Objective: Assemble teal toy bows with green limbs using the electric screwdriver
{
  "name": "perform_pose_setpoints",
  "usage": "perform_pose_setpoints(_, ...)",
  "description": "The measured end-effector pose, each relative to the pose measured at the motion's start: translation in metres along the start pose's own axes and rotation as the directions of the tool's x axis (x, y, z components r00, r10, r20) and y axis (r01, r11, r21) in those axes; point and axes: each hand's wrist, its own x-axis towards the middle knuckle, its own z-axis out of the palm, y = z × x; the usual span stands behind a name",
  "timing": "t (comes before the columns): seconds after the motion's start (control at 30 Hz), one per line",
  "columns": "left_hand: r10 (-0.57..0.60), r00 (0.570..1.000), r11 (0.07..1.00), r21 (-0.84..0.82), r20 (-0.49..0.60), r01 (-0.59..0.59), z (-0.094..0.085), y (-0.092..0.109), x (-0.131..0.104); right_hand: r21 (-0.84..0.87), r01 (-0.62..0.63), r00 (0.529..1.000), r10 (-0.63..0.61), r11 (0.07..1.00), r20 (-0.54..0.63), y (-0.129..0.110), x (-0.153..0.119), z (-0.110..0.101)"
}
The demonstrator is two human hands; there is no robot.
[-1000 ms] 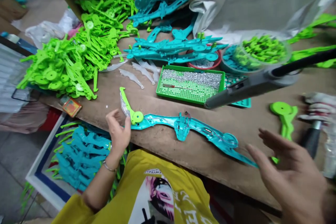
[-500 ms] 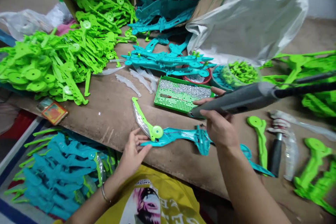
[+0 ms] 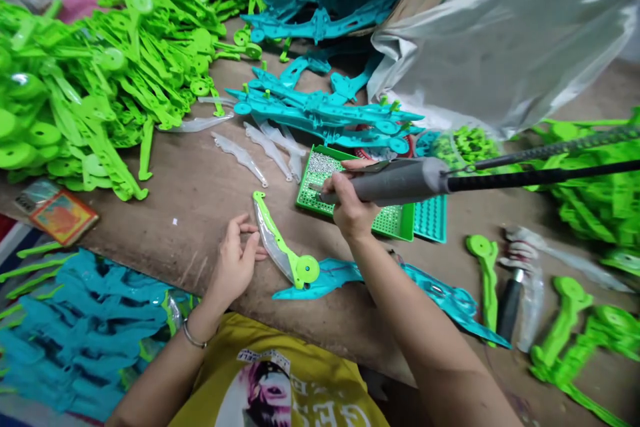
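Note:
My right hand (image 3: 353,207) is wrapped round a grey power screwdriver (image 3: 400,181), its tip over the green perforated tray (image 3: 400,223) of small silvery screws (image 3: 323,163). On the table near the front edge lies a long blue plastic part (image 3: 330,278), partly hidden under my right forearm. A green arm piece with a round disc (image 3: 307,269) and a clear blade (image 3: 274,240) sits at its left end, pointing up and away. My left hand (image 3: 239,255) is just left of the clear blade, fingers apart and holding nothing; whether a fingertip touches the blade is unclear.
Heaped green parts (image 3: 115,73) fill the back left. Stacked blue parts (image 3: 320,110) and a white sack (image 3: 500,47) stand behind the tray. A black-handled hammer (image 3: 511,303) and green pieces lie at right. Finished-looking blue pieces (image 3: 95,327) are piled lower left.
My right hand and the screwdriver have moved left over the tray. My left hand has let go of the blue part and drawn back left. The view has shifted.

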Motion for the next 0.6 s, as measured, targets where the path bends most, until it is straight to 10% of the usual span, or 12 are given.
perform_pose_setpoints(0.37,0.214,0.976,0.94,0.282,-0.046,-0.192,0.008,-0.002,-0.019,-0.079,-0.004,1.0,0.005,0.997,0.012,0.003,0.003,0.006)
perform_pose_setpoints(0.6,0.091,0.994,0.991,0.103,-0.057,-0.085,0.009,-0.005,-0.024,-0.038,0.001,1.0,0.0,0.999,0.012,0.003,0.003,0.009)
